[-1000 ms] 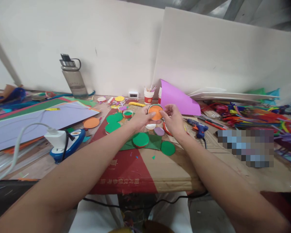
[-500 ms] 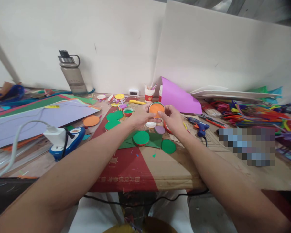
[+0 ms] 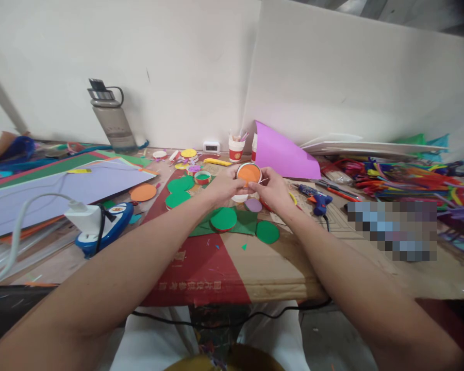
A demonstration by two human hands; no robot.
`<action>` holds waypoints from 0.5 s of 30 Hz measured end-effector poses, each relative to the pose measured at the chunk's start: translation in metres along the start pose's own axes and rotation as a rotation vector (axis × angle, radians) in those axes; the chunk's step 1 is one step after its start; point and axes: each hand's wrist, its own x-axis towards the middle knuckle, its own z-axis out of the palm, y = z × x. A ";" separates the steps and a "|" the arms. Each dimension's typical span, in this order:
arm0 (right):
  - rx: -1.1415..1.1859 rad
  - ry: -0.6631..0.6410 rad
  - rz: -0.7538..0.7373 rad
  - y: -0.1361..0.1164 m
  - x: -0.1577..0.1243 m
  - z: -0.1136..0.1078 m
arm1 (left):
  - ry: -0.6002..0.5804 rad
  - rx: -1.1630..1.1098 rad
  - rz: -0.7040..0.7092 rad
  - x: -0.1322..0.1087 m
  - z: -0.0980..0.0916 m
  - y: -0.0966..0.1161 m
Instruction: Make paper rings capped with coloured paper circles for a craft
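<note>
Above the middle of the table, both hands hold a shallow round paper ring [image 3: 249, 174] with an orange disc set inside its pale rim. My left hand [image 3: 232, 184] grips it from the left, its fingers wrapped round the edge and partly behind it. From the right, my right hand [image 3: 270, 188] pinches the lower right edge, thumb near the orange face. Just below the hands lie a white round piece [image 3: 239, 198] and a lilac disc [image 3: 253, 205]. Nearer me are a green disc with a red edge [image 3: 223, 219] and a flat green disc [image 3: 268, 232].
A blue glue gun [image 3: 319, 201] lies right of my hands, near pens [image 3: 342, 192] and a heap of coloured strips [image 3: 402, 180]. Purple paper [image 3: 284, 154] leans behind. Leftward are a power strip [image 3: 108, 232], a bottle [image 3: 114, 123] and an orange disc [image 3: 143, 192].
The orange disc now looks more recessed in its ring, with more of the rim showing. My right thumb has slid slightly toward the ring's lower edge. The view has shifted a little.
</note>
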 end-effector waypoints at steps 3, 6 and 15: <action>0.075 -0.020 -0.032 -0.003 0.001 -0.003 | 0.090 -0.022 0.027 0.002 -0.001 0.005; 0.094 0.038 -0.034 -0.005 0.001 -0.005 | 0.205 -0.045 0.109 0.007 -0.011 0.012; -0.077 -0.124 -0.118 -0.003 -0.004 -0.001 | 0.441 -0.145 0.205 0.019 -0.042 0.018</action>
